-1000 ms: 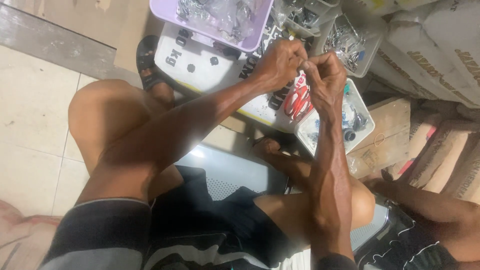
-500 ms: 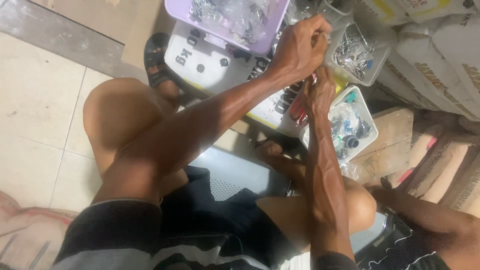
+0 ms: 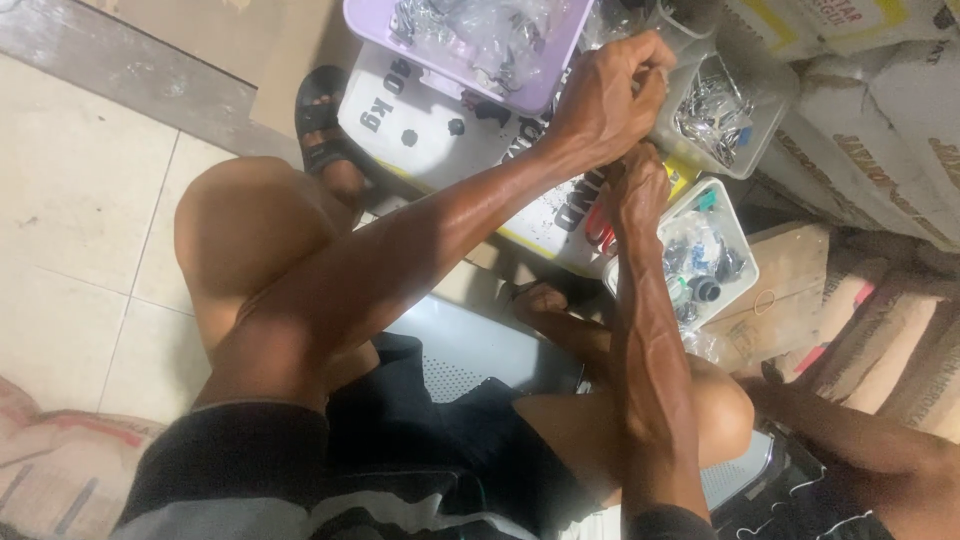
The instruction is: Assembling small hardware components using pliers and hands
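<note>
My left hand has lifted since a second ago, fist now closed above the right hand, which pinches something too small to tell, beside the clear plastic tub of metal parts at the white scale platform's far edge.

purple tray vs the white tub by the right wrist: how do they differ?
Colour: the purple tray is lilac; the white tub is white.
Size: the purple tray looks broader and shallower; the white tub is smaller.
Contents: the purple tray holds clear bags of metal parts; the white tub holds mixed dark and teal small parts.
Place: the purple tray lies beyond the left hand; the white tub sits beside the right hand.
Both are open-topped.
</note>
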